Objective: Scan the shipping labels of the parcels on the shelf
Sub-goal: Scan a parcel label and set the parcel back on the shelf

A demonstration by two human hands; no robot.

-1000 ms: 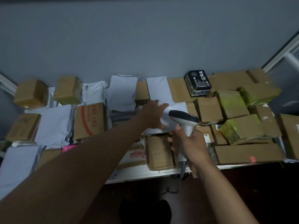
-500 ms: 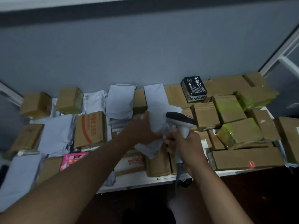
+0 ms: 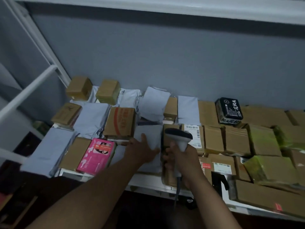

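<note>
Cardboard boxes and white mailer bags cover the shelf (image 3: 148, 183). My left hand (image 3: 142, 150) holds a white mailer bag (image 3: 151, 135) near the front middle, thumb on top of it. My right hand (image 3: 181, 160) grips the handle of a white and dark barcode scanner (image 3: 179, 135), whose head hangs above the parcels. Just right of the scanner head, a brown box shows a white shipping label (image 3: 194, 134) with a barcode. A second labelled box (image 3: 221, 166) lies closer to the front edge.
A pink box (image 3: 97, 154) lies at the front left, with a red-printed carton (image 3: 121, 123) behind it. A black packet (image 3: 229, 111) sits by the grey back wall. Yellow-green taped parcels (image 3: 264, 139) fill the right. White shelf frame bars (image 3: 26, 90) rise on the left.
My left hand lifted the white mailer bag off the middle pile and carried it left and down, uncovering the labelled box. The scanner stayed in my right hand. The view swung left.
</note>
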